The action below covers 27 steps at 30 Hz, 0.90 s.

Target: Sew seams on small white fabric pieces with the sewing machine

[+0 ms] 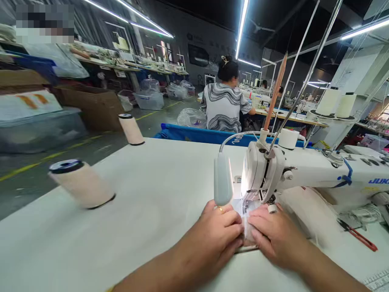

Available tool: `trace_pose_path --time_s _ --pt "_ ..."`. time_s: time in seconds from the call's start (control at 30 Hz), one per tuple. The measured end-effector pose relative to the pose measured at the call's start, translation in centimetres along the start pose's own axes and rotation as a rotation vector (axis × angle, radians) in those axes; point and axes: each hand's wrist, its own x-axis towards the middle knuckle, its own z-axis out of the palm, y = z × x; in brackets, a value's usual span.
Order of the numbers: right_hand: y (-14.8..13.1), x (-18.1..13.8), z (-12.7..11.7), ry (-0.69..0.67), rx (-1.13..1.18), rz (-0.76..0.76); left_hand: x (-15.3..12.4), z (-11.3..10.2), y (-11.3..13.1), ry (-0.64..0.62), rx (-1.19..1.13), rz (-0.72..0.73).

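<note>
A white sewing machine [263, 166] stands before me with its needle area lit. Thin, pale fabric [248, 233] lies under the presser foot [245, 206], and more sheer fabric [299, 215] bunches to the right beneath the arm. On the left side of the seam, my left hand [217, 233] is closed on the fabric, fingers curled together and a ring on one. Opposite it, my right hand [275, 233] grips the fabric's right side with bent fingers close to the presser foot. The fingertips partly hide the cloth. A grey lamp head [223, 180] hangs just above my left hand.
Two thread cones [82, 184] [131, 129] stand on the white table [146, 239] at left. Red-handled snips [358, 235] lie at right, near a ruler [378, 280]. Beyond a blue cloth trough [194, 134], a person [223, 99] sits facing away. Boxes and bins line the left.
</note>
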Motion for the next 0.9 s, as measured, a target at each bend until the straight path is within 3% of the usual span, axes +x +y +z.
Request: trace_pose_path --time_s 0.2,0.37,0.53,0.9 --pt "-0.2 0.0 0.1 0.059 -0.043 -0.058 -0.1 1.6 -0.6 0.012 -0.009 -0.138" --pt "0.0 0.4 0.6 0.228 0.052 0.010 0.7 1.8 -0.4 0.048 0.006 -0.187" --pt "-0.6 1.0 0.4 0.336 0.177 0.021 1.8 2.5 -0.3 0.190 0.023 -0.184" --pt "-0.8 1.1 0.5 0.369 0.144 -0.028 2.4 2.8 -0.4 0.332 0.072 -0.070"
